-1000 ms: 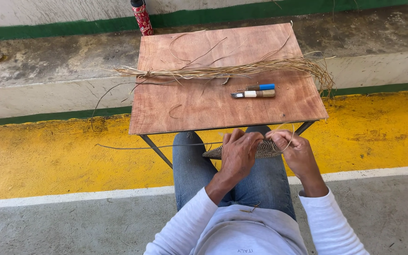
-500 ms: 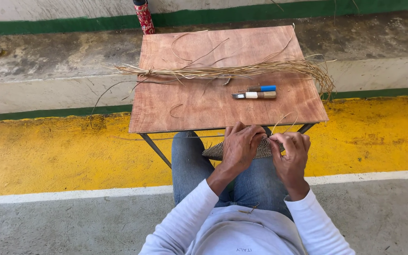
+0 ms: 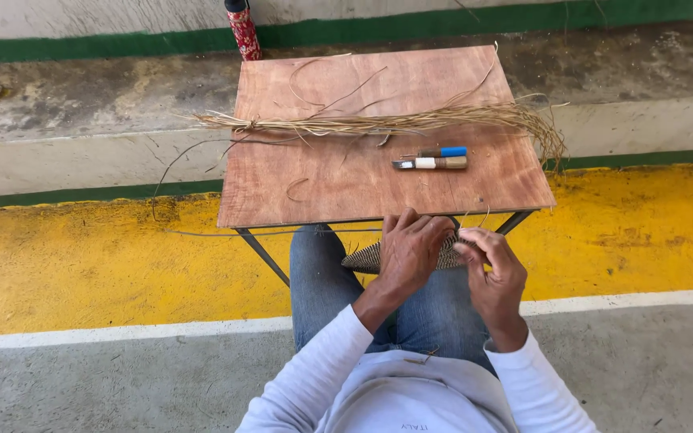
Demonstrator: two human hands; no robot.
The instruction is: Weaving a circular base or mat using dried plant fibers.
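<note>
My left hand grips a small woven straw piece held over my lap, just below the near edge of the wooden table. My right hand pinches a thin straw strand at the right end of the woven piece. Much of the weave is hidden under my fingers. On the table lies a long bundle of dry straw, tied at its left end. In front of it rest two small tools, one with a blue handle and one knife with a banded handle.
Loose strands curl on the tabletop and hang off its left side. A red patterned bottle stands behind the table by a concrete ledge. The floor under the table is painted yellow with a white line.
Both hands have shifted slightly on the woven piece, and the right hand has drawn in closer to the left.
</note>
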